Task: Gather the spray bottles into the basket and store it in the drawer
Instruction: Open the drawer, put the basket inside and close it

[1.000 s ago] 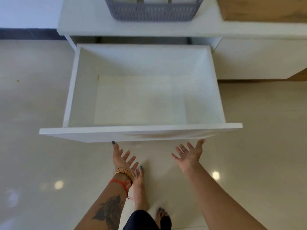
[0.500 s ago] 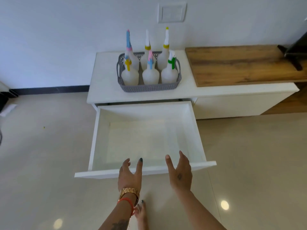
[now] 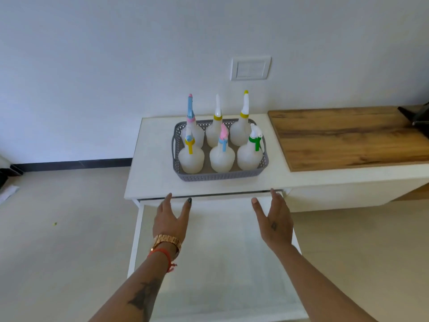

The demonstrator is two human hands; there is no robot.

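A grey perforated basket (image 3: 222,175) stands on the white cabinet top (image 3: 151,173). Several translucent spray bottles (image 3: 222,156) with coloured nozzles stand upright inside it in two rows. Below the top, the white drawer (image 3: 220,263) is pulled out and holds nothing. My left hand (image 3: 170,220) and my right hand (image 3: 275,223) hover over the drawer, palms down, fingers spread, fingertips near the cabinet's front edge. Both hands hold nothing and are short of the basket.
A wooden board surface (image 3: 348,138) extends to the right of the basket at the same height. A dark object (image 3: 417,117) sits at its far right end. A wall switch plate (image 3: 250,68) is above the basket. Pale tiled floor (image 3: 65,240) surrounds the cabinet.
My view rose from the drawer to the cabinet top. Both hands turned palms down and moved forward from the drawer's front edge to over the drawer, near the cabinet edge.
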